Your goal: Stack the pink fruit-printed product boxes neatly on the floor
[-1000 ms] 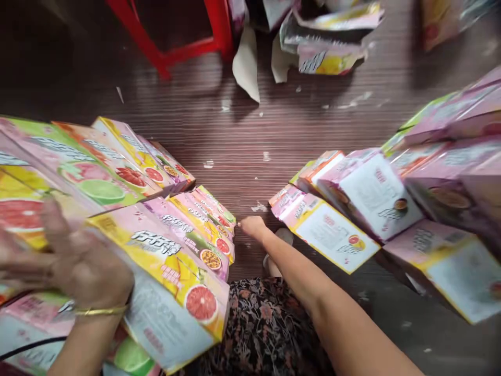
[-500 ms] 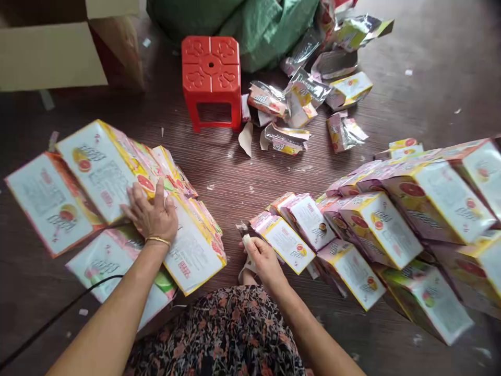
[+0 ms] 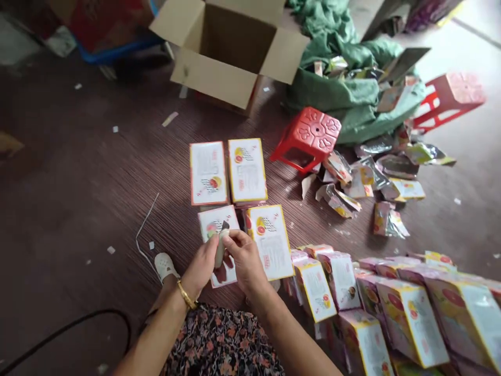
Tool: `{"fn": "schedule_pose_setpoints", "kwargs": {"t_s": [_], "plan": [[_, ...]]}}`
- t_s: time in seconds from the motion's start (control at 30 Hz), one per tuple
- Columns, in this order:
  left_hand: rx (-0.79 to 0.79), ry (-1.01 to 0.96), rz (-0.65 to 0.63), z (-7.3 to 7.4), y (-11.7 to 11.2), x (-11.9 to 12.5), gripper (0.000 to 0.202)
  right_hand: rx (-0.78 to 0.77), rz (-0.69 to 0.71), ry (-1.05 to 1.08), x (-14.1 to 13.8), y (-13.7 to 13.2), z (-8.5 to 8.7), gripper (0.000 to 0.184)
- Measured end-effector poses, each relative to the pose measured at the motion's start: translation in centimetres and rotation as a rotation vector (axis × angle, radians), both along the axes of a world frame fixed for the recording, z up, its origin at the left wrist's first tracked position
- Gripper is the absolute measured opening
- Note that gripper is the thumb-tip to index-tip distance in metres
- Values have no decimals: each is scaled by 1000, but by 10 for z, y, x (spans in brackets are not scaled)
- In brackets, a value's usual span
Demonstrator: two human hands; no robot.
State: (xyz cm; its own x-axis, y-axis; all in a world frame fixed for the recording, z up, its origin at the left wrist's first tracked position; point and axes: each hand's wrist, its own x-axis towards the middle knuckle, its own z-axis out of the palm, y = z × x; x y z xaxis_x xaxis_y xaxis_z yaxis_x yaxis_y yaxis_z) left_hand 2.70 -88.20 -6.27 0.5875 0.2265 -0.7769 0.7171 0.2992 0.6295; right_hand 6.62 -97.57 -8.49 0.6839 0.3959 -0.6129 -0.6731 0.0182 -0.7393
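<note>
The left hand [image 3: 201, 266] has been lifted off the stacked boxes [image 3: 229, 172] and brought against the right hand [image 3: 245, 258]. A small cutter [image 3: 220, 245], previously held by the right hand alone, is now gripped between both hands.

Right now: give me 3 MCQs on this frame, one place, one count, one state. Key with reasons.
1. Where is the nearer red stool?
A. beside the green sack
B. inside the carton
C. on the boxes

2. How many boxes lie flat in the block ahead of the hands?
A. two
B. four
C. six

3. The carton is:
A. taped shut
B. open
C. crushed flat

A: the stool stands at the sack's edge.
B: two rows of two.
B: its flaps spread wide.

Both hands, left and right, pinch a small tool.
</note>
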Motion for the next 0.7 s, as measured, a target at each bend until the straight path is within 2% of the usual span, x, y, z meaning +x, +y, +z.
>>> {"fn": "schedule_pose_setpoints", "kwargs": {"t_s": [0.07, 0.13, 0.2, 0.27, 0.3, 0.4, 0.5, 0.6, 0.7], "plan": [[-43, 3, 94, 1, 29, -17, 65, -115, 251, -139, 4, 27, -1, 22], [-73, -42, 167, -7, 67, -28, 65, -287, 415, -341, 22, 55, -4, 24], [-18, -108, 271, -22, 105, -34, 61, -497, 435, -585, 51, 88, -13, 32], [150, -131, 350, -44, 139, -33, 49, -676, 434, -847, 83, 123, -30, 41], [257, -114, 336, -55, 152, -29, 40, -753, 464, -950, 97, 139, -42, 44], [451, -43, 109, -91, 179, -4, 19, -960, 603, -1143, 124, 169, -83, 50], [531, -64, -57, -122, 194, 39, 21, -1070, 656, -1241, 129, 169, -114, 52], [621, -118, -181, -145, 206, 85, 24, -1100, 651, -1286, 128, 158, -124, 53], [628, -187, -335, -157, 221, 119, 25, -1122, 660, -1305, 127, 154, -123, 55]]}}
